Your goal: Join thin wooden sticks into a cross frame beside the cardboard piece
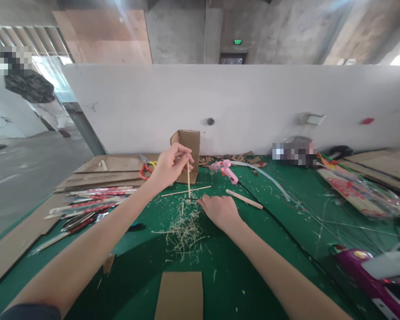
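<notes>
My left hand (177, 163) pinches the top of a thin wooden stick (188, 182), which stands nearly upright. Its lower end comes down among pale wood shavings (185, 231) heaped on the green table. My right hand (222, 210) is closed, with a thin, dark, blade-like piece (192, 198) reaching from its fingertips to the stick's lower end; the rest of it is hidden in the fingers. A second thin wooden stick (202, 189) lies crosswise just behind. Beyond my left hand stands a folded cardboard piece (194, 171).
A pink glue gun (227, 171) lies behind my right hand, its black cord running right. Beside it are a wooden rod (245, 199) and a clear tube (273, 176). Scissors (146, 169) and wrapped packets (96, 200) sit left. Near me lies flat cardboard (180, 295). A person (31, 86) stands far left.
</notes>
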Action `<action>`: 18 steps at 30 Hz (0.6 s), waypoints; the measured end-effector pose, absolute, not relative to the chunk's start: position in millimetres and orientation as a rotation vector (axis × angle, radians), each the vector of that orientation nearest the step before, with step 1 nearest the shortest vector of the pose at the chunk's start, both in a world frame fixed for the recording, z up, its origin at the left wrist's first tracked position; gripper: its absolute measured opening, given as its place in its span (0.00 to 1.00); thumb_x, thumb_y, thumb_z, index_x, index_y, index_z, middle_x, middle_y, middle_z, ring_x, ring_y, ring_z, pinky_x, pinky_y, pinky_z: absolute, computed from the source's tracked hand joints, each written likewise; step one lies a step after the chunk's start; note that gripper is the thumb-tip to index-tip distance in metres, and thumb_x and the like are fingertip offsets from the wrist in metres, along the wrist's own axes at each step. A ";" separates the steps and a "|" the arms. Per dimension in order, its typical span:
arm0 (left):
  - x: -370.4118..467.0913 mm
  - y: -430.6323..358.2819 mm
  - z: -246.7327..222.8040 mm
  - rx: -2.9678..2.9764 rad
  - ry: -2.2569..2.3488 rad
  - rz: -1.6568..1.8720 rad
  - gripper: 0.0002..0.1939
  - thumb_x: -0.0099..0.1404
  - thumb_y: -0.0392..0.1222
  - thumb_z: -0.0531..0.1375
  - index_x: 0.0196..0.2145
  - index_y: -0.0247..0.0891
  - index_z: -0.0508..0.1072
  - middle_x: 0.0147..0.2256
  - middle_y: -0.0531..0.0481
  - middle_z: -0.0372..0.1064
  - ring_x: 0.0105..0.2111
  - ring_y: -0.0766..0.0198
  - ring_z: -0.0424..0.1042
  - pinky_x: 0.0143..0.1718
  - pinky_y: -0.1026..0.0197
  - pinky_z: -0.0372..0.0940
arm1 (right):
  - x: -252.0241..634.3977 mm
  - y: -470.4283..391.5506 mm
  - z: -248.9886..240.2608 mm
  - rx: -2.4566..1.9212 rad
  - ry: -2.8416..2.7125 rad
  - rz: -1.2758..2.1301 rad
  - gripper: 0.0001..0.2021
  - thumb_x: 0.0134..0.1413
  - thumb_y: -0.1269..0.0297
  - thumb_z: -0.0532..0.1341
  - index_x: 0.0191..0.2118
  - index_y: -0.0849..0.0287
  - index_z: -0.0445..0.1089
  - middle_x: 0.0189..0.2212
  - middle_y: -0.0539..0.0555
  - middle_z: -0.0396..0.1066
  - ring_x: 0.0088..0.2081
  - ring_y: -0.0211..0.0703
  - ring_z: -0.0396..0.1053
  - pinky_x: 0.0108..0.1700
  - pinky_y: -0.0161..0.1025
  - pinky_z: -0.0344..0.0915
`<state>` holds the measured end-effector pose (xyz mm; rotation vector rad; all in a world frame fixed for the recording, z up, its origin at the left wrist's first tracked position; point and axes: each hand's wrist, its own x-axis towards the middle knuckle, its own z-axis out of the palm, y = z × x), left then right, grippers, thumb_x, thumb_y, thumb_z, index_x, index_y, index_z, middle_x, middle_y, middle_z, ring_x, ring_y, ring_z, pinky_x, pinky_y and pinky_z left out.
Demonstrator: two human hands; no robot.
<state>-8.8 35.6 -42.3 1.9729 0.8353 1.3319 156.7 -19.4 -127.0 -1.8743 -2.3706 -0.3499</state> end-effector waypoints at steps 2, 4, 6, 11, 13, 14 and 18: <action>-8.9 35.6 -42.1 1.974 0.832 1.332 0.06 0.62 0.42 0.53 0.37 0.40 0.63 0.30 0.49 0.68 0.26 0.66 0.72 0.27 0.64 0.69 | 156.5 -19.2 -126.1 -1.847 -2.334 -0.377 0.25 0.62 0.52 0.37 0.36 0.56 0.67 0.24 0.55 0.72 0.27 0.42 0.71 0.28 0.33 0.54; -8.8 35.3 -42.1 1.984 0.819 1.332 0.06 0.62 0.42 0.53 0.37 0.40 0.63 0.30 0.49 0.68 0.26 0.66 0.72 0.27 0.63 0.69 | 156.6 -18.7 -125.3 -1.835 -2.264 -0.419 0.26 0.62 0.52 0.34 0.37 0.57 0.67 0.25 0.56 0.72 0.27 0.42 0.71 0.29 0.33 0.54; -8.8 35.3 -42.1 1.987 0.818 1.333 0.06 0.62 0.42 0.53 0.37 0.40 0.63 0.30 0.49 0.68 0.26 0.66 0.72 0.27 0.63 0.69 | 157.0 -18.3 -126.3 -1.846 -2.272 -0.408 0.26 0.62 0.52 0.35 0.37 0.56 0.67 0.25 0.55 0.73 0.27 0.43 0.71 0.29 0.33 0.54; -9.6 36.5 -42.0 1.962 0.827 1.332 0.05 0.62 0.41 0.53 0.37 0.40 0.63 0.30 0.49 0.68 0.26 0.66 0.72 0.27 0.64 0.69 | 158.3 -18.2 -126.8 -1.861 -2.378 -0.350 0.23 0.62 0.52 0.38 0.36 0.55 0.68 0.24 0.54 0.73 0.27 0.42 0.70 0.30 0.34 0.56; -9.7 36.7 -41.9 1.965 0.821 1.324 0.05 0.62 0.41 0.53 0.37 0.40 0.63 0.30 0.49 0.67 0.26 0.66 0.72 0.27 0.64 0.69 | 159.1 -18.2 -121.1 -1.831 -2.319 -0.398 0.25 0.62 0.52 0.35 0.37 0.55 0.67 0.25 0.55 0.73 0.27 0.42 0.70 0.30 0.34 0.55; -9.7 36.7 -41.9 1.967 0.817 1.324 0.05 0.63 0.41 0.53 0.37 0.40 0.63 0.30 0.49 0.67 0.26 0.66 0.72 0.27 0.64 0.69 | 159.5 -18.3 -117.6 -1.818 -2.298 -0.414 0.26 0.62 0.52 0.35 0.37 0.56 0.67 0.25 0.55 0.73 0.27 0.42 0.70 0.30 0.33 0.55; -9.3 36.3 -42.0 1.975 0.810 1.328 0.05 0.63 0.42 0.52 0.37 0.39 0.62 0.29 0.49 0.67 0.26 0.66 0.72 0.27 0.64 0.69 | 160.7 -19.8 -110.2 -1.829 -2.319 -0.400 0.26 0.62 0.51 0.35 0.36 0.56 0.68 0.23 0.55 0.71 0.26 0.43 0.71 0.29 0.34 0.55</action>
